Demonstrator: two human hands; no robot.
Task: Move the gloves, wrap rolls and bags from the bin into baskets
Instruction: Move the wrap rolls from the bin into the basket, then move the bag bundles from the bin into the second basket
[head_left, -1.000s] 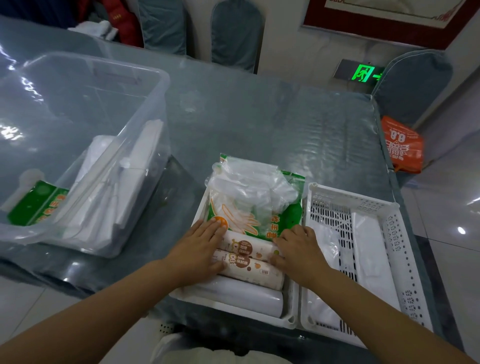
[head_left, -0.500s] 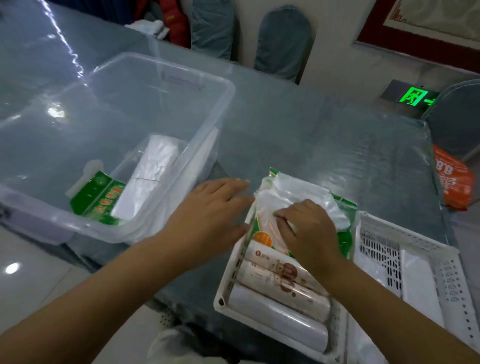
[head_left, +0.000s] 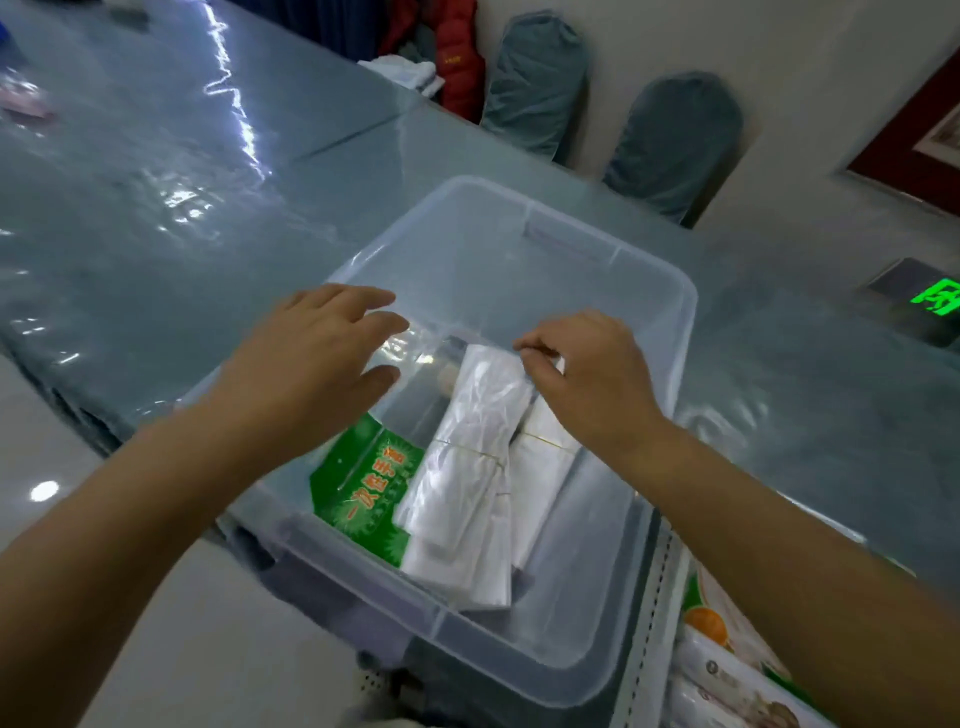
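The clear plastic bin (head_left: 670, 291) fills the middle of the view. Inside lie a green glove packet (head_left: 363, 493) and two banded bundles of white bags, one on top (head_left: 467, 452) and one beside it to the right (head_left: 540, 478). My right hand (head_left: 592, 379) is inside the bin, fingers pinched on the far end of the top bag bundle. My left hand (head_left: 306, 358) hovers over the bin's left rim, fingers spread, holding nothing. At the lower right, a white basket (head_left: 652, 618) holds wrap rolls (head_left: 727, 680) and a glove packet (head_left: 706, 618).
The bin stands on a table under a shiny blue-grey cover (head_left: 156, 171). Covered chairs (head_left: 675, 140) stand along the wall behind. A green exit sign (head_left: 937, 304) glows low on the right. Pale floor (head_left: 156, 649) shows below the table's near edge.
Both hands left the basket at the right and moved over the bin. The right hand now pinches the top bag bundle; the view has swung left, pushing the basket to the lower right corner.
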